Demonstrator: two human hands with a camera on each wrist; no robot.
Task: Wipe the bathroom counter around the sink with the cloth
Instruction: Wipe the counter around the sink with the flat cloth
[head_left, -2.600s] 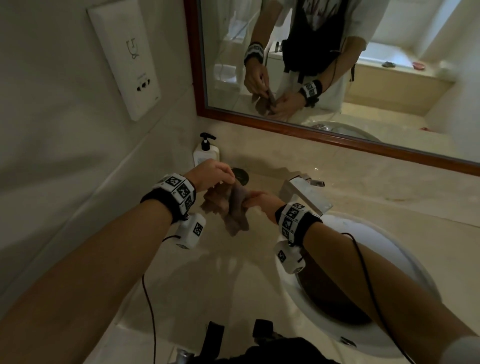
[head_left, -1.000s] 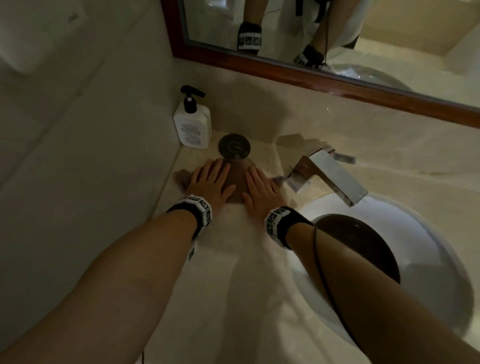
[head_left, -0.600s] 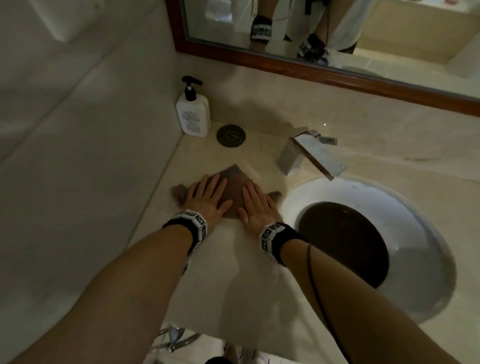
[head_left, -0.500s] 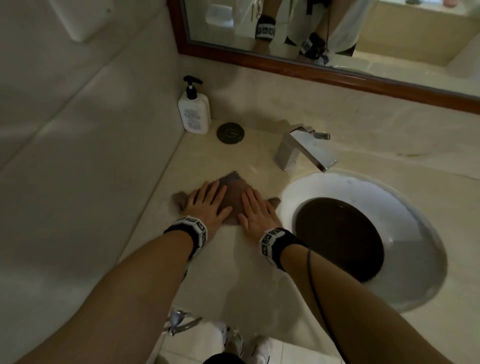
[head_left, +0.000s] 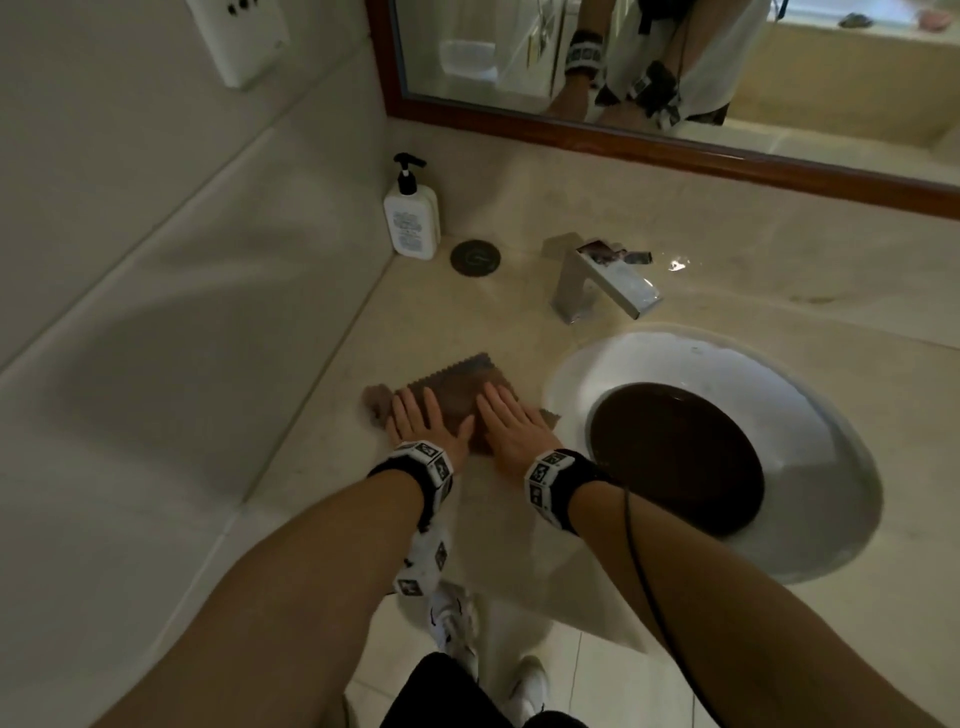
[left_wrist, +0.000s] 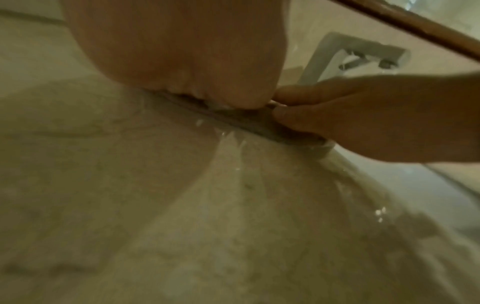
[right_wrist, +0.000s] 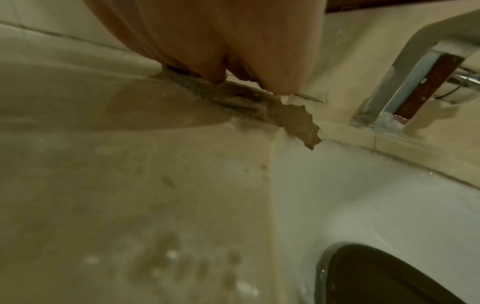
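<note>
The worktop (head_left: 332, 358) looks like polished beige stone, faintly veined and glossy, with wet sheen and droplets near the hands in the left wrist view. The cloth (head_left: 457, 389) is a brown, matt woven fabric with a zigzag-cut edge; its corner (right_wrist: 298, 123) looks rough and fibrous. The sink (head_left: 826, 467) has a smooth, glossy white glazed wall. The faucet (head_left: 597, 280) is bright, mirror-finished metal with flat faces. The soap bottle (head_left: 411, 223) appears to be white matt plastic with a black pump. The mirror frame (head_left: 675, 150) is reddish-brown wood with a low sheen.
</note>
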